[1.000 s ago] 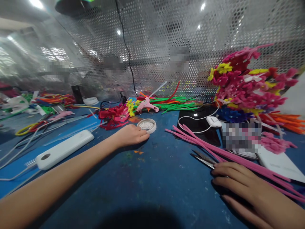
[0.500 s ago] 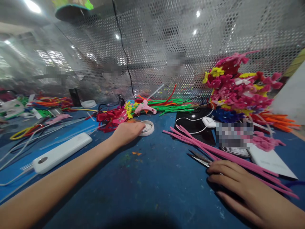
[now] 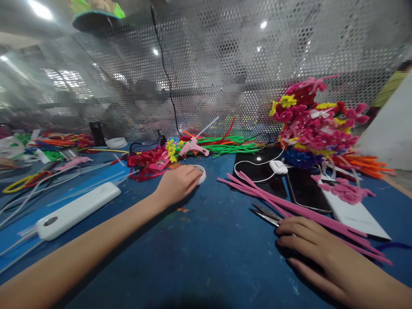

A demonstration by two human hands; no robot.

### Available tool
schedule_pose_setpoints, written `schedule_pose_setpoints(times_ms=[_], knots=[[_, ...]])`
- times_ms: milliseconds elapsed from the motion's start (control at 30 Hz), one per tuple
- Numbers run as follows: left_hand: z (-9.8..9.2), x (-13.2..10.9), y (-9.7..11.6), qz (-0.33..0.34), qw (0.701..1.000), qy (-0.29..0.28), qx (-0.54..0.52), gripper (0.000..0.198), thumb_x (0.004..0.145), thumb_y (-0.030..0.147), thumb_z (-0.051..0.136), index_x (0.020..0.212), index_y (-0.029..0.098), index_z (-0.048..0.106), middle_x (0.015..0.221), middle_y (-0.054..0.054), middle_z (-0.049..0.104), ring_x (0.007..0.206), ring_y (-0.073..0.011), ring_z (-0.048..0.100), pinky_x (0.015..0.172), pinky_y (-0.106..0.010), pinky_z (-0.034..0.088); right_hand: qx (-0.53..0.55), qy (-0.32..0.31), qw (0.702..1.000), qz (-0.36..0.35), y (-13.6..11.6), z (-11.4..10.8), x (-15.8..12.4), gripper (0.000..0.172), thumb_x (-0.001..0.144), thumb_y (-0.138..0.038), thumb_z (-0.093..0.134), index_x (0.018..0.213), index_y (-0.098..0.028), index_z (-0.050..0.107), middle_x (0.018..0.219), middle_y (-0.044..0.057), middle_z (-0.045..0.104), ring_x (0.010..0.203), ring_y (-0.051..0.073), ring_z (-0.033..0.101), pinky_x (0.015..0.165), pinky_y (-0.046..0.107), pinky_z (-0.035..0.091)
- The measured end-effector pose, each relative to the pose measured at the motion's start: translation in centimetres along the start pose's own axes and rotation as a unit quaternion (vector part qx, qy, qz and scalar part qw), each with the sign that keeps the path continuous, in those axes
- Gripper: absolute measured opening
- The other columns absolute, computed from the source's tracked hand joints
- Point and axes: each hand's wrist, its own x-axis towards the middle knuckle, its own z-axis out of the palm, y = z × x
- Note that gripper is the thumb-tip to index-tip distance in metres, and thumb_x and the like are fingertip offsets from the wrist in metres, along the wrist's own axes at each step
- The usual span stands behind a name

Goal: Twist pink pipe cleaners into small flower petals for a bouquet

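Note:
My left hand (image 3: pixel 178 184) reaches forward to a small round white dish (image 3: pixel 202 174) and covers most of it. Its fingers are curled and pressed together, with the tips hidden at the dish, so whatever they pinch does not show. At the lower right, my right hand (image 3: pixel 312 249) rests on the table, closed over the handles of a pair of scissors (image 3: pixel 265 214). The blades stick out to the left, slightly parted. A bundle of pink pipe cleaners (image 3: pixel 283 204) lies just beyond the scissors and runs past my right hand.
A pink glue gun (image 3: pixel 195 148) sits behind the dish, near green pipe cleaners (image 3: pixel 238 146). Fuzzy flowers (image 3: pixel 322 124) pile up at the back right, beside a phone (image 3: pixel 307 191). A white power strip (image 3: pixel 79 210) lies left. A perforated metal screen (image 3: pixel 206 77) stands behind.
My left hand has turned and shifted slightly over the dish, hiding the small silvery beads that showed inside. My right hand stays on the scissors. The whole view has shifted a little.

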Motion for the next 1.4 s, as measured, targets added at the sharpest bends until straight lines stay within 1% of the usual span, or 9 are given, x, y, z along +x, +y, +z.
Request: schedule_pose_setpoints(times_ms=[133,233,333,633,867,933,1067,1200,1400], knots=[[-0.2,1.5,4.2,0.076,0.994,0.005,-0.080,0.023,0.090,0.023,0.040,0.094,0.017,0.062,0.085,-0.005,0.063,0.080,-0.0180,0.057,0.067,-0.028,0.045,0.000,0.067,0.998,0.016,0.3,0.6,-0.3,0.028,0.087,-0.025,0.049,0.114,-0.025,0.051,0.115,0.006,0.057,0.107,0.020,0.053,0.088,0.034,0.049],[0.5,3.6,7.4,0.124,0.981,0.012,-0.147,0.023,0.090,0.018,0.040,0.102,0.018,0.060,0.094,-0.005,0.063,0.083,-0.0172,0.056,0.069,-0.028,0.046,-0.006,0.155,0.981,0.117,1.0,1.4,-0.4,0.018,0.088,-0.025,0.047,0.105,-0.023,0.053,0.105,0.008,0.058,0.095,0.021,0.056,0.079,0.037,0.050],[1.7,5.6,9.3,0.149,0.970,0.043,-0.188,0.024,0.091,0.019,0.040,0.105,0.019,0.059,0.097,-0.006,0.062,0.089,-0.0185,0.055,0.074,-0.030,0.045,-0.011,0.153,0.962,0.225,1.8,1.8,-0.1,0.014,0.089,-0.027,0.044,0.093,-0.020,0.056,0.087,0.007,0.058,0.079,0.022,0.056,0.067,0.038,0.049],[3.1,6.5,8.7,-0.002,0.915,0.033,-0.403,0.019,0.086,0.016,0.050,0.104,0.021,0.052,0.103,-0.003,0.055,0.098,-0.0178,0.050,0.086,-0.032,0.042,-0.031,0.079,0.964,0.253,2.1,1.5,1.0,0.021,0.091,-0.023,0.041,0.078,-0.019,0.057,0.078,0.005,0.057,0.072,0.022,0.055,0.063,0.038,0.047],[3.3,6.6,8.9,-0.009,0.911,0.038,-0.410,0.022,0.085,0.013,0.048,0.105,0.021,0.050,0.105,-0.004,0.054,0.102,-0.0190,0.047,0.089,-0.034,0.040,-0.005,0.094,0.965,0.244,1.6,0.3,1.0,0.019,0.087,-0.037,0.051,0.093,-0.022,0.059,0.089,0.005,0.061,0.080,0.021,0.056,0.070,0.036,0.047],[3.2,6.6,8.9,-0.003,0.913,0.038,-0.406,0.022,0.085,0.013,0.047,0.105,0.021,0.050,0.104,-0.004,0.054,0.101,-0.0191,0.048,0.089,-0.034,0.040,-0.027,0.154,0.954,0.257,3.4,-0.5,0.3,0.022,0.088,-0.040,0.048,0.096,-0.022,0.058,0.095,0.006,0.061,0.087,0.021,0.057,0.076,0.036,0.047],[3.1,6.6,8.9,0.012,0.917,0.027,-0.398,0.020,0.084,0.012,0.047,0.102,0.021,0.052,0.102,-0.003,0.056,0.097,-0.0192,0.049,0.086,-0.034,0.042,-0.120,0.270,0.879,0.375,10.0,-1.7,-3.2,0.031,0.088,-0.039,0.039,0.103,-0.017,0.055,0.104,0.013,0.059,0.099,0.027,0.055,0.086,0.042,0.043],[3.2,6.6,8.9,0.030,0.921,0.023,-0.388,0.020,0.083,0.011,0.047,0.099,0.021,0.053,0.101,-0.003,0.057,0.096,-0.0197,0.050,0.086,-0.036,0.042,-0.102,0.190,0.913,0.346,15.2,-1.8,-6.9,0.027,0.083,-0.025,0.038,0.095,-0.017,0.061,0.096,0.013,0.065,0.090,0.026,0.060,0.079,0.039,0.048],[3.3,6.6,8.9,0.010,0.931,0.016,-0.366,0.018,0.084,0.015,0.046,0.100,0.020,0.053,0.101,-0.005,0.057,0.093,-0.0211,0.050,0.083,-0.039,0.043,-0.100,0.143,0.932,0.317,16.4,-1.3,-8.1,0.022,0.083,-0.022,0.040,0.081,-0.018,0.062,0.081,0.009,0.063,0.078,0.023,0.059,0.072,0.035,0.047]])
